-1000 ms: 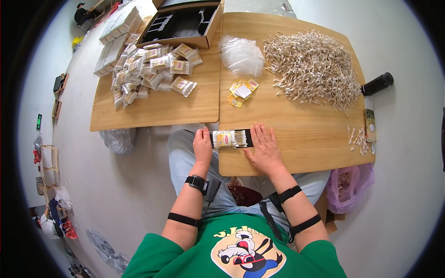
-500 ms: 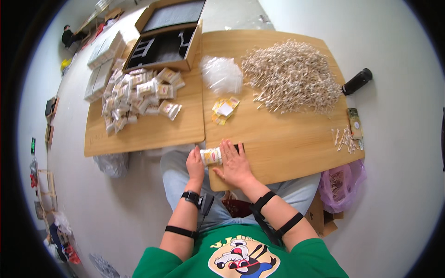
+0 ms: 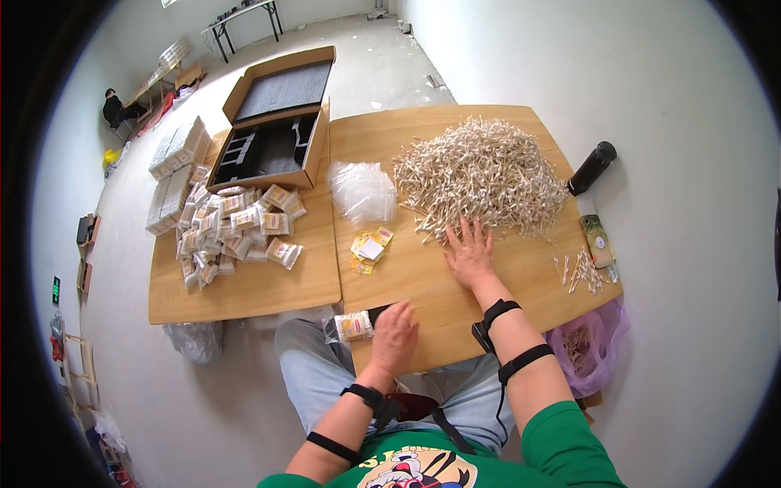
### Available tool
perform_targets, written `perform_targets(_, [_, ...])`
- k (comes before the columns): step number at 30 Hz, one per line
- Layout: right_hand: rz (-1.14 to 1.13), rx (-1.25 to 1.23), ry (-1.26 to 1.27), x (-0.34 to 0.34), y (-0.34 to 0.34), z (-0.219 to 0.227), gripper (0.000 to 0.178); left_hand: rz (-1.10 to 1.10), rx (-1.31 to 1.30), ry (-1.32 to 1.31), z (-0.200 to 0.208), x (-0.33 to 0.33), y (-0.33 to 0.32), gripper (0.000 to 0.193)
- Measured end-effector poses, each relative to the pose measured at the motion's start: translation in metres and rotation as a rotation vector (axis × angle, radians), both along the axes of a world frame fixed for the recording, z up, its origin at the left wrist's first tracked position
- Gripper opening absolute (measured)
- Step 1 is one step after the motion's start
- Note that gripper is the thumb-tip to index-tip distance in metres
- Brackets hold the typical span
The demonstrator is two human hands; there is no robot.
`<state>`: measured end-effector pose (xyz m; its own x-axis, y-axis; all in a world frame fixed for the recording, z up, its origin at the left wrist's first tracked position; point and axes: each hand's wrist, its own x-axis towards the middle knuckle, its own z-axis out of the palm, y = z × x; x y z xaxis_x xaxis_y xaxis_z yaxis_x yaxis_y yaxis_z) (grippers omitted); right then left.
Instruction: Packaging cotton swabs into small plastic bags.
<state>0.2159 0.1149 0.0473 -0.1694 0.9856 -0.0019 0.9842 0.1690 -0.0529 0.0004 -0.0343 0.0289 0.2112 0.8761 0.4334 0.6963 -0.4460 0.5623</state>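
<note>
A big heap of cotton swabs (image 3: 488, 175) covers the far part of the right tabletop. My right hand (image 3: 470, 259) lies at its near edge with fingers spread, the fingertips touching the swabs. My left hand (image 3: 394, 337) is over the table's near edge, fingers loosely bent and nothing visible in them. Just left of it lies a clear packet of cotton swabs (image 3: 354, 326) with a yellow and white card, overhanging the table corner. A black flat piece (image 3: 377, 314) shows between packet and left hand. Small yellow cards (image 3: 371, 247) and clear plastic bags (image 3: 362, 193) lie farther out.
On the left tabletop are many filled packets (image 3: 236, 228), stacked white bundles (image 3: 175, 154) and an open cardboard box (image 3: 272, 146). At right lie a phone (image 3: 598, 241), loose swabs (image 3: 586, 273) and a black bottle (image 3: 591, 167). A purple bag (image 3: 594, 346) hangs below.
My left hand has let go of the packet and moved right. My right hand has left the packet and reached forward to the swab heap. The view has tilted up.
</note>
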Motion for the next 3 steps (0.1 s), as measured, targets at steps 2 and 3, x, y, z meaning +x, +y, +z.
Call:
perform_targets(2, [-0.007, -0.019, 0.021, 0.003, 0.007, 0.0, 0.069, -0.017, 0.024, 0.109, -0.018, 0.02, 0.004, 0.054])
perform_targets(3, [-0.022, -0.056, 0.039, 0.005, 0.004, -0.004, 0.07, -0.024, 0.024, 0.153, -0.023, 0.029, 0.004, 0.056])
